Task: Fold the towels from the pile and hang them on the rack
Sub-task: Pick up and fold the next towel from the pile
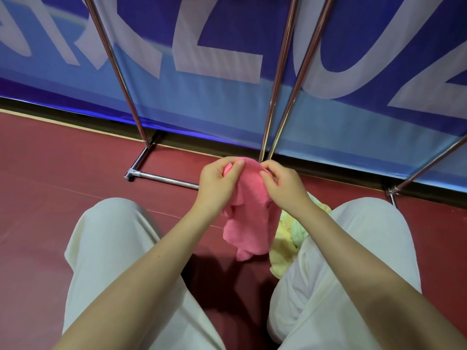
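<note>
Hands: left hand (219, 178) and right hand (283, 184) pinch the pink towel (249, 221) at its 12 o'clock edge.
Handling: probably light, limp; best gripped by corners.

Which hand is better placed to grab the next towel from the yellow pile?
Probably the right hand: the yellow pile lies under its forearm. The left hand is farther, and both pinch the pink towel.

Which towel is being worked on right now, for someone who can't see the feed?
Start at the chrome rack standing on the red floor before the blue banner. Just in front, the left hand and right hand pinch the pink towel by its top edge. The pale yellow towels lie beneath it.
</note>
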Demonstrator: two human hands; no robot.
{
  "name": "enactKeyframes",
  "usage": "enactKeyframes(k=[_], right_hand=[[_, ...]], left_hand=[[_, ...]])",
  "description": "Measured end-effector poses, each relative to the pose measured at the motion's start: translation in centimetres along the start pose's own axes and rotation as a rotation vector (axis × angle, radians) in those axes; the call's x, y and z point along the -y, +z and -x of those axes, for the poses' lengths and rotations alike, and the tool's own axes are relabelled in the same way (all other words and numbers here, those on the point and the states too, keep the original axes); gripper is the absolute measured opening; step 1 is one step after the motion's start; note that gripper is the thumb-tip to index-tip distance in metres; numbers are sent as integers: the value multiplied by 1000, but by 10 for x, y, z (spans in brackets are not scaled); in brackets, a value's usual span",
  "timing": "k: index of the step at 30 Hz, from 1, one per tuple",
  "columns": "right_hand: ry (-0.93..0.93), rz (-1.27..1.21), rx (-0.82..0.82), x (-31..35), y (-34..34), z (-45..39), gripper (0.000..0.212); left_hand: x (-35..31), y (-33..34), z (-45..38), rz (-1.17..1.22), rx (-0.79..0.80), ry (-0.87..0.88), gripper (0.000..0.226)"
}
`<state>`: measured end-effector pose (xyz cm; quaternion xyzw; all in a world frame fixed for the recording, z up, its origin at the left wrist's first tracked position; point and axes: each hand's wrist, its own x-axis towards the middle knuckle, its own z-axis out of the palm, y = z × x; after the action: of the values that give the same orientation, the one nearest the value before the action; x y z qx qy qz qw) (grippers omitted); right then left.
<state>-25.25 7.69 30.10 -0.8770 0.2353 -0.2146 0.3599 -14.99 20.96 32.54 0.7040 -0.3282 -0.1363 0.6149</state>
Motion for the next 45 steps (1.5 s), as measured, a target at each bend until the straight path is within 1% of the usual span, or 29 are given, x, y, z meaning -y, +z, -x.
enactKeyframes(k=[3, 6, 8, 12, 17, 20, 23, 25, 27, 28, 30, 33, 34, 37, 39, 42, 45], right_hand=[[-7, 75, -14, -3, 1, -2, 20], [55, 118, 11, -7, 4, -3, 21], [98, 110, 23, -9, 4, -4, 23], [144, 73, 33, -14, 5, -5, 26], [207, 95, 98, -24, 7, -2, 23], [282, 133, 114, -33, 9, -3, 29], [289, 144, 74, -44, 10, -1, 30], [276, 85, 32, -44, 6, 0, 26], [228, -14, -2, -36, -1, 0, 18], [199, -71, -26, -29, -5, 0, 17], [164, -200, -78, -16, -12, 3, 19], [177, -356, -138, -5, -19, 9, 20], [180, -393, -146, -3, -20, 10, 20], [196, -459, -156, 4, -23, 12, 20], [204, -483, -152, 8, -23, 10, 18], [178, -498, -122, 13, -19, 6, 18], [151, -522, -81, 18, -13, 1, 23]], left_hand=[[-7, -1, 3, 21, -31, 41, 25], [-15, -5, 2, 72, -100, 17, 25], [-18, -14, -2, 106, -149, 5, 22], [-15, -43, -21, 173, -312, -38, 15], [-6, -71, -30, 302, -471, -98, 24], [0, -81, -34, 401, -579, -145, 23], [7, -94, -40, 567, -697, -230, 14], [13, -103, -43, 714, -777, -365, 13], [20, -109, -44, 794, -833, -516, 15], [22, -108, -44, 825, -834, -567, 18], [26, -103, -43, 888, -781, -622, 27], [28, -87, -38, 943, -655, -685, 24], [29, -80, -37, 893, -622, -680, 21], [22, -58, -29, 514, -510, -598, 9], [18, -41, -23, 376, -452, -522, 13], [21, -15, -16, 293, -355, -430, 21], [18, 8, -9, 249, -216, -366, 24]])
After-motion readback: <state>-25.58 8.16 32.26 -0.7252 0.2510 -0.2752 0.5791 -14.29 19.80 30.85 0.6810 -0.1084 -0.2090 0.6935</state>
